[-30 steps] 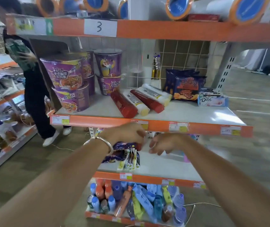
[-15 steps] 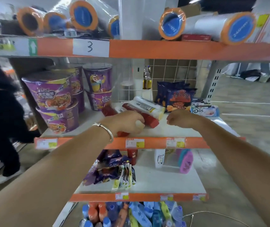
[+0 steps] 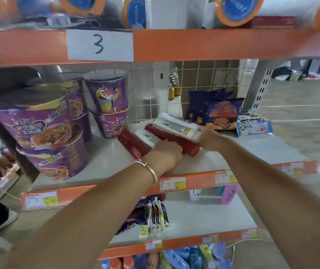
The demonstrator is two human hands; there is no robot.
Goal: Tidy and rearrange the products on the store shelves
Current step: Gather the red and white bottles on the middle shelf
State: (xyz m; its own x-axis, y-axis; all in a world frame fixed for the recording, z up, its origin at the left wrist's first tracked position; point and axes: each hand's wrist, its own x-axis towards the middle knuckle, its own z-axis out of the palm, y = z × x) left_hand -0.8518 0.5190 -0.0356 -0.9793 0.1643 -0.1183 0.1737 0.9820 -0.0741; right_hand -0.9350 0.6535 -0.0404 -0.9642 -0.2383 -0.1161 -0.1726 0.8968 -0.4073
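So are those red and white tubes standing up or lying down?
Lying down; the tubes rest lengthwise, side by side, on the shelf.

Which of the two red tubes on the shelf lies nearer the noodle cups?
The left red tube, beside the purple noodle cups, its near end hidden under the left hand. The other red tube lies farther right, between white tubes.

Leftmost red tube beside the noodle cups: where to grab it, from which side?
Around its mid-length, from above-left. The red tube lies flat and slanted; bare shelf flanks its left, a white tube hugs its right, and the left hand covers its near end.
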